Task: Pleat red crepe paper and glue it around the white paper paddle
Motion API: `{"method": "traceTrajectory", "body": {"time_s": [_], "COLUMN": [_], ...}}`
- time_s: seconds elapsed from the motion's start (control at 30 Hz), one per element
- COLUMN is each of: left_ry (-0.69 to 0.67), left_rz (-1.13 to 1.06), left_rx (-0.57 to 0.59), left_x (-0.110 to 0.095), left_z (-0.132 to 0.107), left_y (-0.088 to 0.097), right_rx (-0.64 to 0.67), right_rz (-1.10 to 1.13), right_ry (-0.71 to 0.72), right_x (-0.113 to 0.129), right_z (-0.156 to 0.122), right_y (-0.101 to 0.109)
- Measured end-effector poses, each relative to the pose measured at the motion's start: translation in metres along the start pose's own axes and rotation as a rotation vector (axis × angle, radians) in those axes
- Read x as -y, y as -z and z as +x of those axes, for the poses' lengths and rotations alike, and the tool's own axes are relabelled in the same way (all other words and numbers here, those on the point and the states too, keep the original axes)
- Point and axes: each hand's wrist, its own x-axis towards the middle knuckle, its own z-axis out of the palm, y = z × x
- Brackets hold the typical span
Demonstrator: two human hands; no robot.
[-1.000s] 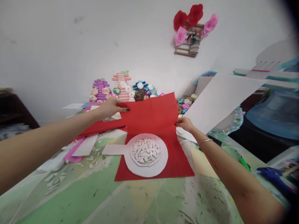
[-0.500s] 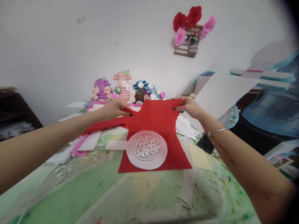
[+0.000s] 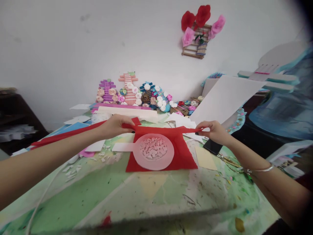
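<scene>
A sheet of red crepe paper (image 3: 182, 156) lies on the table, its far edge drawn up and stretched between my hands. My left hand (image 3: 119, 125) pinches that edge at the left, where a long strip of the paper trails off behind my forearm. At the right corner, my right hand (image 3: 212, 131) grips the paper between thumb and fingers. On the red sheet rests a white cardboard disc (image 3: 138, 161) with a flat white strip (image 3: 122, 147) sticking out to its left. Many small white cut pieces (image 3: 153, 148) cover the disc's middle.
White scraps (image 3: 70, 173) are scattered at the left. On the right lie a pale yellow paper (image 3: 205, 159), a dark phone (image 3: 212, 146) and scissors (image 3: 230, 161). Craft decorations (image 3: 129, 91) line the wall, and a large white sheet (image 3: 227, 98) leans at the back right.
Both hands have come down, bringing the raised red paper's far edge lower behind the disc. My right hand has moved outward to the right, pulling its corner sideways.
</scene>
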Motion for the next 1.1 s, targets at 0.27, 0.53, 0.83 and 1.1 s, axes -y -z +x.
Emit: {"method": "traceTrajectory", "body": {"time_s": [0.27, 0.53, 0.83, 1.1], "left_ry": [-0.066, -0.221, -0.145, -0.192], "left_rz": [0.097, 0.205, 0.209, 0.262], "left_rx": [0.029, 0.016, -0.205, -0.257], "left_x": [0.0, -0.006, -0.01, -0.006], "left_z": [-0.011, -0.015, -0.004, 0.005], "left_y": [-0.004, -0.009, -0.01, -0.01], "right_rx": [0.013, -0.018, -0.322, 0.015], "right_rz": [-0.049, -0.109, -0.501, -0.815], "right_ry": [-0.016, -0.005, 0.375, 0.673], "right_x": [-0.002, 0.002, 0.045, 0.105], "right_z": [-0.026, -0.028, -0.027, 0.015], "right_y": [-0.009, -0.014, -0.025, -0.077]}}
